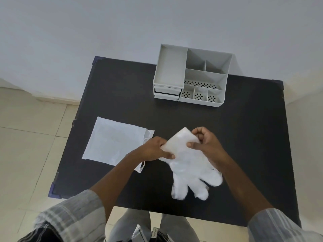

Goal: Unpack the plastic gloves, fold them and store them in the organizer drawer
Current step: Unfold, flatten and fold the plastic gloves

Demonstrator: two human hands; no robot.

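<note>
Head view: a translucent plastic glove (190, 165) is held over the middle of a black bench (122, 88), its cuff end raised and its fingers trailing toward the near edge. The cuff's left side is pinched by the left hand (153, 151), while the right side is gripped between thumb and curled fingers of the right hand (206, 142). Whether one glove or several stacked layers are held cannot be told through the blurred plastic. A flat white packet (113, 140), its torn edge just beside the left hand, is laid on the bench to the left. A grey organizer (192, 74) is set at the far edge, well apart from the glove, with its small drawers (167, 93) seen on the front left.
</note>
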